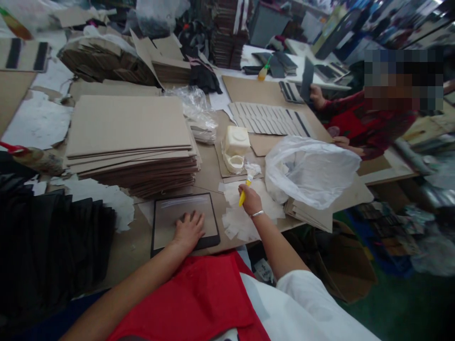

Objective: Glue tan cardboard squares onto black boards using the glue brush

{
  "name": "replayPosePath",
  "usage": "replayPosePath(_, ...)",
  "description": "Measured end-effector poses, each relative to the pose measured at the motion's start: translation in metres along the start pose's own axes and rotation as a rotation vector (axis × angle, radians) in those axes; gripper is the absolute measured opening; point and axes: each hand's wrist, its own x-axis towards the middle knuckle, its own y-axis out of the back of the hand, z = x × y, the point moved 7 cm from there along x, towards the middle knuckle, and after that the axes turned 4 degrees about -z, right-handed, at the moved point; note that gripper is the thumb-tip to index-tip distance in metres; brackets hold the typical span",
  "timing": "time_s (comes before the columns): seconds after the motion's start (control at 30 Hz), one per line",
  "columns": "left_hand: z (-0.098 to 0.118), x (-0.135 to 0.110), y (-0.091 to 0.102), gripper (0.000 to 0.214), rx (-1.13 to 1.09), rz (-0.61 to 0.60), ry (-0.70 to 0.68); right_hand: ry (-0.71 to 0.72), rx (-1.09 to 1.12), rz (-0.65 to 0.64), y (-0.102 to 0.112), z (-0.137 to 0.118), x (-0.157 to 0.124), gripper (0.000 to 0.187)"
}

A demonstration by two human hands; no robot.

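Your right hand (250,200) grasps a yellow brush (249,181), your left hand (189,231) lies unclenched on a black-edged board (165,222), a white label (263,270) illegibly blurred.

Bench (124,258) across mid-frame. Panel (164,228) on it, bottom centre, left grip (189,229) on top. Cardboard stack (130,125) behind panel, left of centre. Folded pieces (53,246) piled lower left, left of panel. Brush (242,197) in right grip (250,200), right of panel, above paper scraps (241,222). Jug (237,138) behind brush, near frame centre; plastic bag (320,173) right of jug, loose boards (311,215) under its front. Strip row (265,118) behind jug and bag. Co-worker (373,113) upper right.
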Motion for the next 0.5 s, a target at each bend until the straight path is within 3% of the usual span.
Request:
replayPosePath(0.1, 0.002, -0.001, 0.002, 0.053, -0.005, 0.023, -0.014, 0.076, -0.294, 0.019, -0.02, 0.01, 0.01, 0.022)
replayPosePath(0.2, 0.0, -0.002, 0.007, 0.054, -0.047, 0.033, -0.018, 0.098, -0.368, 0.02, -0.034, 0.016, 0.018, 0.024)
replayPosePath(0.3, -0.007, 0.001, 0.014, 0.051, -0.169, 0.051, -0.02, 0.162, -0.373, 0.025, -0.033, 0.011, 0.02, 0.023)
replayPosePath(0.4, -0.017, 0.013, 0.026, 0.057, -0.502, 0.136, 0.028, 0.289, -0.319, 0.095, -0.019, -0.01, 0.009, 0.017)
replayPosePath(0.5, -0.029, 0.029, 0.033, 0.082, -1.026, 0.209, 0.22, 0.425, -0.219, 0.177, -0.003, -0.044, -0.015, 0.013)
